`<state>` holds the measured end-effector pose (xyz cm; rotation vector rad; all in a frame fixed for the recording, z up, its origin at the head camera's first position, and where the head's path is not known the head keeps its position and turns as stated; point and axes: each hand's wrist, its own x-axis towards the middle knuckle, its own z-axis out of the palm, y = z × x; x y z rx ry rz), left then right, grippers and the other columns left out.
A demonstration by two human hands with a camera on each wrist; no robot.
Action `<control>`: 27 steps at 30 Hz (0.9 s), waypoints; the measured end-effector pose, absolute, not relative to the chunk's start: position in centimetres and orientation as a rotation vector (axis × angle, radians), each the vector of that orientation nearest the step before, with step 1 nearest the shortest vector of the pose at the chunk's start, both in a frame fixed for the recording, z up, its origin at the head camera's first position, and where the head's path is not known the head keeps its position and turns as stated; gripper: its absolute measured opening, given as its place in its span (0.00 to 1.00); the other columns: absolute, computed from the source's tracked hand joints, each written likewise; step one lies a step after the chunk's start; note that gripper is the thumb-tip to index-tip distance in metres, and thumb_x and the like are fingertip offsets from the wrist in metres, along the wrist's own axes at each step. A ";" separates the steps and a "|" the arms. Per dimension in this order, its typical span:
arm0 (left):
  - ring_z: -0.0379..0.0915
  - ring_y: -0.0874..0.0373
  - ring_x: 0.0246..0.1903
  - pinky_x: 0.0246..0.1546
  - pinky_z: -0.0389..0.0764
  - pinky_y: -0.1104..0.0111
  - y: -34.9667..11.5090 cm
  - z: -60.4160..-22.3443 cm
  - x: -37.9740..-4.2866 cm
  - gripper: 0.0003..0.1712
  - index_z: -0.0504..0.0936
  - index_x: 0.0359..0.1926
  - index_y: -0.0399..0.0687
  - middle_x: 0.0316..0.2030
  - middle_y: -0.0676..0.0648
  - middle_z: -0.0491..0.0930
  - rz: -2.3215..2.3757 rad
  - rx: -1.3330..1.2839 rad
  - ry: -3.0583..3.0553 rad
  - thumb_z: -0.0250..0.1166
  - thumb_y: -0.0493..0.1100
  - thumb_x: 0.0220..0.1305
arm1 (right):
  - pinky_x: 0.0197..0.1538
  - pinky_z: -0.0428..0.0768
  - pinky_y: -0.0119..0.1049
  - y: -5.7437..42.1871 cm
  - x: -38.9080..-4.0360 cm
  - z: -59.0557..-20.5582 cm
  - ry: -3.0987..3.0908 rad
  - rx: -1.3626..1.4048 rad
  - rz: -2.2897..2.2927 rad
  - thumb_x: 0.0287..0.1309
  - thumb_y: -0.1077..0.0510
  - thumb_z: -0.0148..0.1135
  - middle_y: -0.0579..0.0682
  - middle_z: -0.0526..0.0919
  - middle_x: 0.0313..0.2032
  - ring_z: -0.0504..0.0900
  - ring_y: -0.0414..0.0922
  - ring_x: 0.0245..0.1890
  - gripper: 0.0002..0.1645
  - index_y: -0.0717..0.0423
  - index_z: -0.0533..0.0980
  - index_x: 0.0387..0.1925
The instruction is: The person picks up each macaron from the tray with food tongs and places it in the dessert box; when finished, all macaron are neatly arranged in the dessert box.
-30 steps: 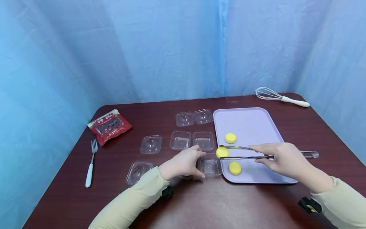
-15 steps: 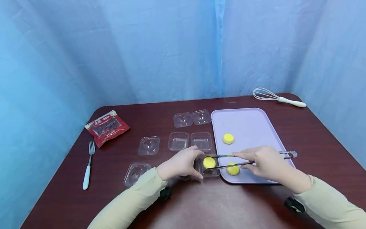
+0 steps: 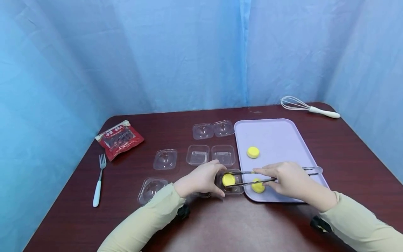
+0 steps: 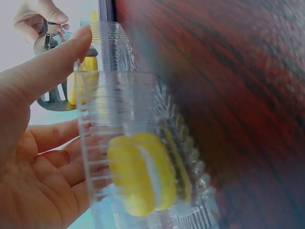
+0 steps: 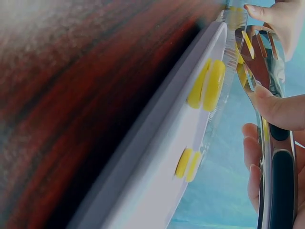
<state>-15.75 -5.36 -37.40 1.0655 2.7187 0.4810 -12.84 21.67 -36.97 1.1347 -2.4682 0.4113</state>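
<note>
My right hand point(image 3: 289, 180) grips metal food tongs point(image 5: 281, 186) with dark handle inserts. The tong tips flank a yellow macaron point(image 3: 228, 180) inside a clear plastic container point(image 3: 237, 189) at the tray's left edge. My left hand point(image 3: 203, 178) curves its thumb and fingers round that container's left side. Nearer the left wrist camera, a second clear container point(image 4: 119, 95) holds another macaron point(image 4: 143, 174) with a white filling; in the head view my left hand and forearm mostly hide it. On the lilac tray point(image 3: 277, 136) lie two more yellow macarons, one point(image 3: 253, 152) farther back, one point(image 3: 258, 186) under the tongs.
Behind my left hand stand two clear containers point(image 3: 198, 155), with two domed lids point(image 3: 203, 131) farther back. More lids point(image 3: 165, 159) lie to the left. A fork point(image 3: 98, 182) and a red food packet point(image 3: 120, 139) are far left; a whisk point(image 3: 310, 106) is back right.
The tongs have carried the macaron left from the tray into the clear container, with my right hand moving left too. My left hand has stayed at the container.
</note>
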 end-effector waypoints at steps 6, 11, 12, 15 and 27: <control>0.74 0.59 0.43 0.51 0.75 0.71 -5.3 -37.3 -15.7 0.42 0.78 0.53 0.40 0.43 0.49 0.76 0.466 1.048 2.722 0.80 0.54 0.36 | 0.27 0.79 0.35 21.6 -13.0 -37.1 -2.501 1.130 0.414 0.29 0.61 0.79 0.44 0.88 0.34 0.86 0.39 0.32 0.30 0.51 0.84 0.44; 0.73 0.60 0.42 0.50 0.74 0.72 -5.3 -37.4 -15.8 0.42 0.78 0.52 0.39 0.42 0.48 0.76 0.493 1.067 2.713 0.81 0.53 0.35 | 0.29 0.80 0.35 21.8 -13.1 -37.2 -2.507 1.137 0.418 0.28 0.61 0.80 0.45 0.88 0.35 0.86 0.39 0.32 0.31 0.52 0.84 0.44; 0.73 0.60 0.42 0.50 0.74 0.72 -5.3 -37.4 -15.8 0.42 0.78 0.52 0.39 0.42 0.48 0.76 0.496 1.068 2.710 0.81 0.53 0.35 | 0.29 0.80 0.34 21.8 -13.2 -37.2 -2.504 1.139 0.418 0.28 0.61 0.80 0.45 0.88 0.35 0.86 0.39 0.32 0.31 0.52 0.84 0.44; 0.72 0.61 0.41 0.50 0.74 0.73 -5.3 -37.6 -15.8 0.42 0.78 0.52 0.40 0.42 0.49 0.76 0.492 1.065 2.706 0.81 0.53 0.35 | 0.29 0.80 0.34 22.0 -13.1 -37.3 -2.508 1.139 0.436 0.27 0.62 0.80 0.45 0.88 0.35 0.85 0.39 0.32 0.31 0.53 0.84 0.44; 0.73 0.60 0.44 0.52 0.74 0.72 -5.3 -37.5 -15.8 0.42 0.77 0.54 0.39 0.44 0.48 0.76 0.473 1.044 2.711 0.80 0.53 0.36 | 0.33 0.81 0.36 22.8 -12.9 -36.9 -2.552 1.093 0.441 0.30 0.60 0.80 0.47 0.87 0.39 0.85 0.39 0.33 0.34 0.53 0.82 0.48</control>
